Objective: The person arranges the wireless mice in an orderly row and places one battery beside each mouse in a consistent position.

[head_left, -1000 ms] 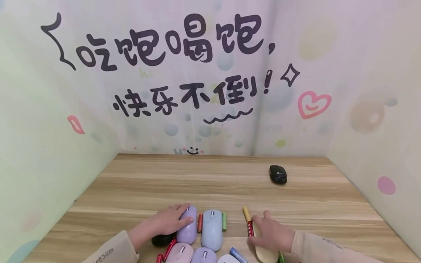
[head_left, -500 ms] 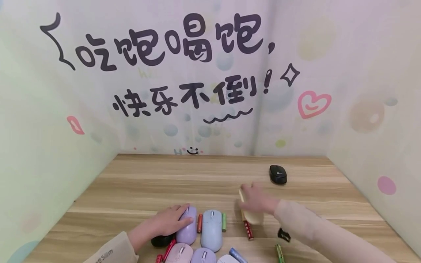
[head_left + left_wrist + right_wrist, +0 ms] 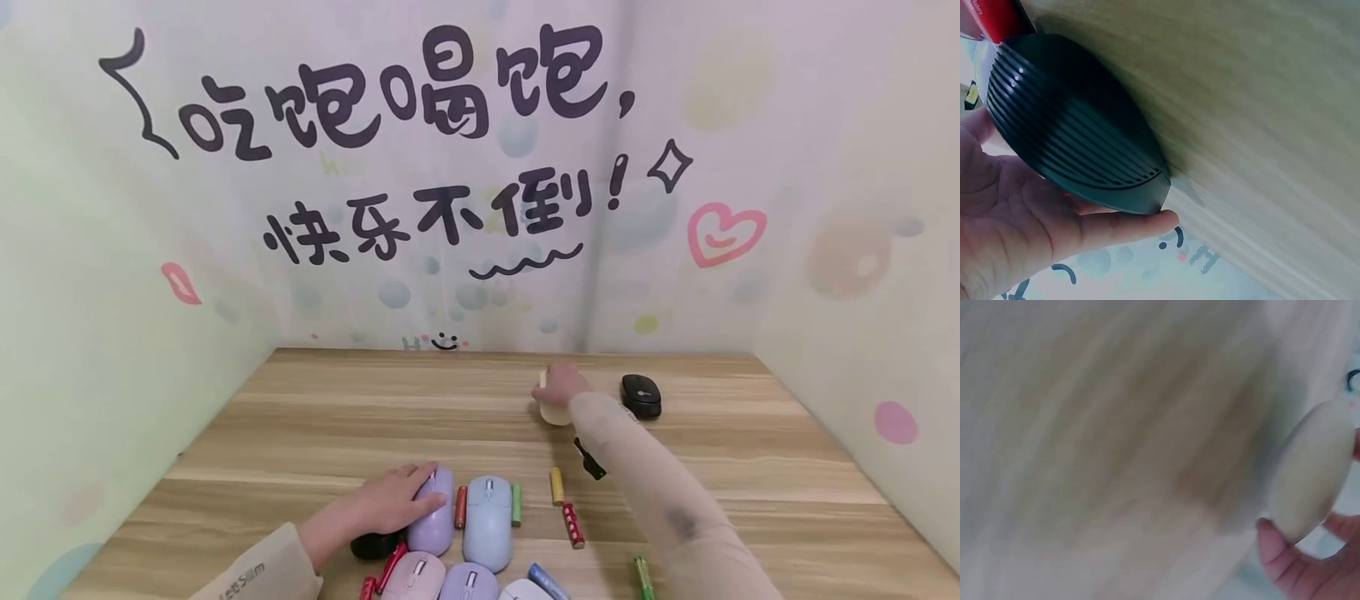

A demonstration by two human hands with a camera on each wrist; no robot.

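Observation:
In the head view my left hand (image 3: 393,498) rests with extended fingers on a lavender mouse (image 3: 432,521). A black mouse (image 3: 1079,125) sits under that hand; the left wrist view shows its ribbed side, with the little finger stretched along its end. At the back of the table my right hand (image 3: 564,385) holds a cream mouse (image 3: 555,412) between thumb and fingers. The right wrist view, blurred, shows the cream mouse (image 3: 1313,472) gripped by its sides. Whether it touches the table is unclear. Another black mouse (image 3: 641,396) lies just to its right.
Beside the lavender mouse lie a light blue mouse (image 3: 487,525), an orange-red battery (image 3: 461,507) and a green battery (image 3: 516,505). Yellow (image 3: 557,486) and red (image 3: 573,525) batteries lie farther right. More mice, including a pink one (image 3: 412,577), crowd the front edge near a blue battery (image 3: 547,581).
My right hand has carried the cream mouse from the front right to the back of the table, uncovering the yellow and red batteries. My left hand stays on the lavender mouse.

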